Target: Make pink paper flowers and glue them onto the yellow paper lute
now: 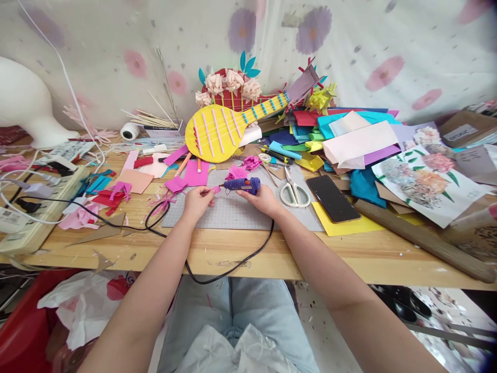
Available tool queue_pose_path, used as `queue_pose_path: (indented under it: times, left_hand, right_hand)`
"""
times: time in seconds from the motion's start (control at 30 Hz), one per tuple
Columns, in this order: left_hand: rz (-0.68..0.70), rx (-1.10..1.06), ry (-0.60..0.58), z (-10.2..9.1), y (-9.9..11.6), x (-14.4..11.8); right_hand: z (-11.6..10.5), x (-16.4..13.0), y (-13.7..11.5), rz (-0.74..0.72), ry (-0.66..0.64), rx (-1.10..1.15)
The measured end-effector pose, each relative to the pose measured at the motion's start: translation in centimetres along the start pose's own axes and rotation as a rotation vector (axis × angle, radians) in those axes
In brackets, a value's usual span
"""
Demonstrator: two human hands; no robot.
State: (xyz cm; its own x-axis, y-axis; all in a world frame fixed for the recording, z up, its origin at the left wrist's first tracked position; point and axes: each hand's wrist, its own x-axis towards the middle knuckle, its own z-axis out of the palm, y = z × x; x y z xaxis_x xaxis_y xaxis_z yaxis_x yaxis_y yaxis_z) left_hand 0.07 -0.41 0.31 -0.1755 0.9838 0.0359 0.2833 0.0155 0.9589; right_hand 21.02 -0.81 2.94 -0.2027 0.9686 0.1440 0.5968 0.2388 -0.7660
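Pink paper piece point(216, 190) between my left fingertips, just beside the nozzle of my glue gun point(238, 185).
My left hand point(197, 203) pinches the paper; my right hand point(264, 199) grips the gun at its rear, above the gray mat point(233, 217), with scissors point(292, 185) right of that grip. The step appears to be gluing; the next move likely calls for a steady pinch, fingertips clear of the nozzle.
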Motion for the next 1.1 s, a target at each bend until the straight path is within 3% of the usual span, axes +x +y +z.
queue_pose_path:
  times: [0.43,0.83,0.97,1.1]
  left_hand:
    - [-0.009,-0.017,0.007,0.0,0.3,-0.2]
    - [-0.017,-0.012,0.007,0.0,0.5,-0.2]
    - [-0.021,-0.043,0.007,-0.1,0.2,0.0]
    - [-0.042,-0.133,-0.003,-0.3,0.4,0.2]
  right_hand:
    - [0.4,-0.2,0.0,-0.061,-0.041,0.002]
    - [0.1,0.0,0.3,-0.059,0.004,0.014]
    - [-0.7,0.1,0.5,0.019,0.068,0.144]
    - [-1.9,0.6,1.3,0.084,0.238,0.388]
